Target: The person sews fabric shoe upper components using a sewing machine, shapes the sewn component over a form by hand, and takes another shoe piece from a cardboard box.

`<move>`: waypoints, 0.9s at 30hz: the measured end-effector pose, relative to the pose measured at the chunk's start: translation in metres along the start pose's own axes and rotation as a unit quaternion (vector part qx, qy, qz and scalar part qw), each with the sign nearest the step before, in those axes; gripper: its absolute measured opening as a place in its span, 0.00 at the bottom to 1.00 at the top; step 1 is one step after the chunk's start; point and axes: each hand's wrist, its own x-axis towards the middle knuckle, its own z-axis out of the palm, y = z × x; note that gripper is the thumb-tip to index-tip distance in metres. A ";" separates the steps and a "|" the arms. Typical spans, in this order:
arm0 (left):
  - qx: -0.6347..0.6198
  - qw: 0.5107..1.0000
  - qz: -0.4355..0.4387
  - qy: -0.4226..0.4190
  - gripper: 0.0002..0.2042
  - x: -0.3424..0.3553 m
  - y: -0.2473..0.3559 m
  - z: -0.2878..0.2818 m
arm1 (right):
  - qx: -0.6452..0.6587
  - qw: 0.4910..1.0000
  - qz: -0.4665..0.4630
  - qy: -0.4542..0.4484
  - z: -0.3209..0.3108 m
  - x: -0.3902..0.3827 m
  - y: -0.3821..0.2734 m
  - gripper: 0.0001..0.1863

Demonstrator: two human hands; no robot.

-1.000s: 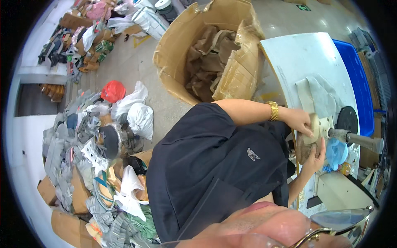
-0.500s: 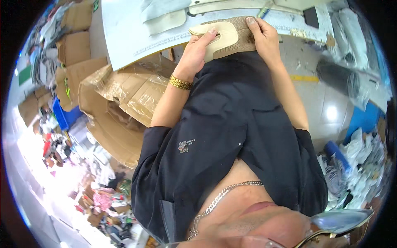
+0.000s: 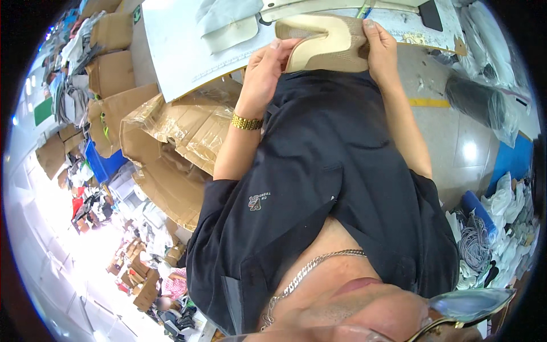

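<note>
A beige shoe upper (image 3: 327, 48), mesh with a smooth cream overlay, is held up between my hands at the near edge of the table. My left hand (image 3: 265, 71), with a gold watch at its wrist, grips the left side, its fingertips at the fold of the opening. On the right end, my right hand (image 3: 383, 54) has its thumb on top; its other fingers are partly hidden behind the piece. The upper's opening gapes toward the left.
The white table (image 3: 176, 51) carries grey and cream flat pieces (image 3: 231, 34), a green-and-blue pen (image 3: 364, 9) and a dark block (image 3: 430, 15). An open cardboard box (image 3: 171, 171) stands left of me. A plastic-wrapped dark roll (image 3: 473, 102) lies on the right.
The shoe upper has turned and spread, so its opening now shows. My left fingers have shifted from the cream flap to the opening's edge. My right hand has moved slightly right.
</note>
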 end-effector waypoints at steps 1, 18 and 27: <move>0.057 0.998 0.030 0.002 0.18 0.000 0.003 -0.004 | 0.115 0.991 0.056 0.025 0.001 0.002 -0.001 0.16; -0.083 0.996 -0.021 0.034 0.19 -0.008 -0.005 -0.015 | 0.217 0.973 -0.055 -0.062 -0.017 -0.024 -0.054 0.15; -0.064 0.997 0.006 0.036 0.19 -0.013 0.011 -0.007 | 0.148 0.988 -0.038 0.032 -0.012 -0.031 -0.067 0.20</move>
